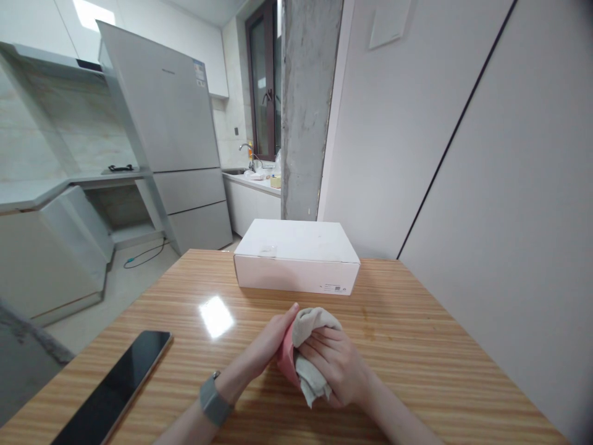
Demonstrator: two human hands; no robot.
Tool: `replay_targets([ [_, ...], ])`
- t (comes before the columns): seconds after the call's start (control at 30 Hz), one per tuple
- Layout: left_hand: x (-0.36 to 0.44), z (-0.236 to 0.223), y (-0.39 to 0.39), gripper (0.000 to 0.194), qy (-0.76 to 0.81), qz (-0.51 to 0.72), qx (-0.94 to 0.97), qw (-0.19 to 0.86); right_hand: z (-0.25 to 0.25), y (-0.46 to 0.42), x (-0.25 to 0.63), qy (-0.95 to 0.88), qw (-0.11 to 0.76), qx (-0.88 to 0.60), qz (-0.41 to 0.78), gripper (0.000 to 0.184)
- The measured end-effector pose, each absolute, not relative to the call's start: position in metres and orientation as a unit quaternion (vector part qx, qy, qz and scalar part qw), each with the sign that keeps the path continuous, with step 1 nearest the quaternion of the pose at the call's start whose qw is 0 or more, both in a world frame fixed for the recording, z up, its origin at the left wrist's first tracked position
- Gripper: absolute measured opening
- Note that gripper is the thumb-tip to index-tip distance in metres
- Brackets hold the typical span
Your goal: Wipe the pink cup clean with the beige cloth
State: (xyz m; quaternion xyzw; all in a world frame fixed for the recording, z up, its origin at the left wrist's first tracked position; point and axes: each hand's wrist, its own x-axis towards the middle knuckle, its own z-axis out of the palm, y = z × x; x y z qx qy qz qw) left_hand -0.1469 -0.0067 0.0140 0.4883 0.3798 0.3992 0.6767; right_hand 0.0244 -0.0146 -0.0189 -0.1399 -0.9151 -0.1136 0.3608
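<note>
My left hand grips a pink, curved object from its left side, with the thumb pointing up along it. Its kind is hard to make out, since the cloth and both hands cover most of it. A light grey cloth is bunched against the pink object on its right side. My right hand is closed over this cloth and presses it onto the object, fingers bent across the folds. One torn-looking end of the cloth hangs below the fingers. Both hands are just above the wooden table.
Beyond my hands a closed white box sits on the table. A dark-screened phone lies at the left. A white wall borders the right side. Farther back stand a fridge and a kitchen counter with a sink.
</note>
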Motion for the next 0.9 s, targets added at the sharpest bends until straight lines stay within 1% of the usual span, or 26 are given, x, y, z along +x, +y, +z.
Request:
replay_targets([
  [0.17,-0.146,0.015,-0.008,0.049,0.381,0.464,0.511,0.616,-0.012,-0.010,0.028,-0.917,0.335,-0.172,-0.134,0.048],
  [0.23,-0.142,0.011,-0.010,0.048,0.371,0.485,0.467,0.640,-0.006,-0.010,0.028,-0.909,0.346,-0.188,-0.137,0.046],
  [0.33,-0.134,0.005,-0.013,0.050,0.291,0.499,0.374,0.725,-0.002,-0.011,0.032,-0.888,0.370,-0.222,-0.158,0.044],
  [0.43,-0.128,0.005,-0.015,0.049,0.215,0.475,0.317,0.793,-0.004,-0.012,0.039,-0.877,0.380,-0.234,-0.176,0.045],
  [0.53,-0.128,0.008,-0.014,0.043,0.209,0.440,0.284,0.826,-0.007,-0.013,0.043,-0.888,0.374,-0.206,-0.169,0.047],
  [0.73,-0.137,0.003,-0.008,0.044,0.279,0.445,0.282,0.803,-0.001,-0.024,0.027,-0.912,0.377,-0.116,-0.109,0.047],
  [0.8,-0.140,0.003,-0.008,0.043,0.295,0.417,0.305,0.804,0.001,-0.031,0.023,-0.914,0.378,-0.104,-0.108,0.046],
  [0.9,-0.144,0.009,-0.010,0.043,0.295,0.366,0.397,0.789,0.004,-0.035,0.023,-0.906,0.398,-0.094,-0.107,0.044],
])
